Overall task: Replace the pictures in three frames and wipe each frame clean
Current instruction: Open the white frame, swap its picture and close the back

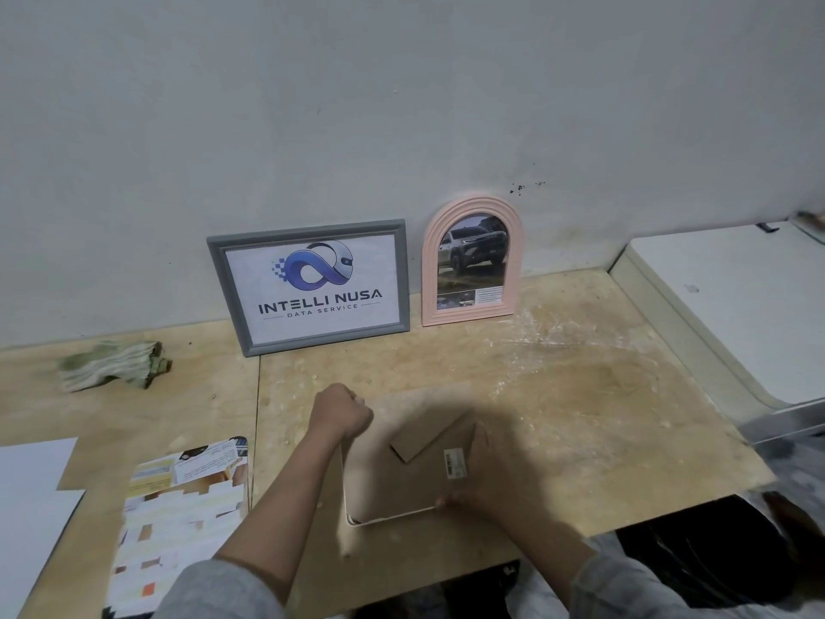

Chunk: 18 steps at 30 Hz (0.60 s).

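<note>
The left hand [341, 411] is curled into a closed grip at the far left corner of the third frame [402, 480], which lies face-down on the bench [580, 395] right in front of the person; the knuckles hide whatever the fingers pinch, possibly a backing tab or the frame's edge, though the view is too dim there to be sure. The right hand [480, 475] lies flat and spread over the frame's brown backing board, fingers loosely open, pressing down near the barcode sticker [455, 463] with the thumb at the near white edge; its grip closes on nothing.

The folded-out cardboard stand [428, 435] shows between the two hands. Two frames stand upright against the wall [402, 105], well behind: the grey frame [308, 285] with a logo print and, just beside it to the right, the pink arched frame [471, 261] with a car picture.

Judging by that, the step in hand is opening or closing the back of the last frame. The next move probably calls for freeing or seating the backing board while the flat hand steadies the frame against sliding. The loose printed pictures [178, 498] lie to the left on the bench, and the crumpled cloth [114, 366] for wiping lies well apart at the far left, untouched.
</note>
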{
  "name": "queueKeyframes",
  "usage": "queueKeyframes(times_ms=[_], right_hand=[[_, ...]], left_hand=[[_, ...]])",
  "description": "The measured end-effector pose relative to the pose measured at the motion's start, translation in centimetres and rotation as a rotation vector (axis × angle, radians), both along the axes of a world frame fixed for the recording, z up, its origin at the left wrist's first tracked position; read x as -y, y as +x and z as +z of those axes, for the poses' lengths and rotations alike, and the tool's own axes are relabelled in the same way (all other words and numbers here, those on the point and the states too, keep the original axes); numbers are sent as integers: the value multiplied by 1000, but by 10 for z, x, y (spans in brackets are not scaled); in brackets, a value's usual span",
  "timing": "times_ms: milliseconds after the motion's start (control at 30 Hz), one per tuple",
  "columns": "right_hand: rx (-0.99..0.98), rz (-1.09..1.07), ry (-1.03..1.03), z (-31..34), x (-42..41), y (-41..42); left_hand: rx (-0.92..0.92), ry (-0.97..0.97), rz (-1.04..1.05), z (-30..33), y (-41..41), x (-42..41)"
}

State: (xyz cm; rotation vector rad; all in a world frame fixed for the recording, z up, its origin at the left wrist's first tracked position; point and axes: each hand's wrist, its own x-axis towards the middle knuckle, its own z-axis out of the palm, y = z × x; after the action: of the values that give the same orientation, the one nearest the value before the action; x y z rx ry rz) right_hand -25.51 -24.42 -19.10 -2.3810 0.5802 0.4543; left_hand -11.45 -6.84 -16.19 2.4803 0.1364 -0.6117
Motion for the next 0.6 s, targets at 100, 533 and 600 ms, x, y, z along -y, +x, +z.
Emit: queueKeyframes(times_ms=[100, 533, 600], right_hand=[[27, -17, 34, 1, 2, -4], [390, -321, 144, 18, 18, 17], [401, -303, 88, 28, 39, 21]], left_hand=[[36, -101, 82, -6, -2, -6], [356, -231, 278, 32, 4, 18], [399, -258, 256, 40, 2, 40]])
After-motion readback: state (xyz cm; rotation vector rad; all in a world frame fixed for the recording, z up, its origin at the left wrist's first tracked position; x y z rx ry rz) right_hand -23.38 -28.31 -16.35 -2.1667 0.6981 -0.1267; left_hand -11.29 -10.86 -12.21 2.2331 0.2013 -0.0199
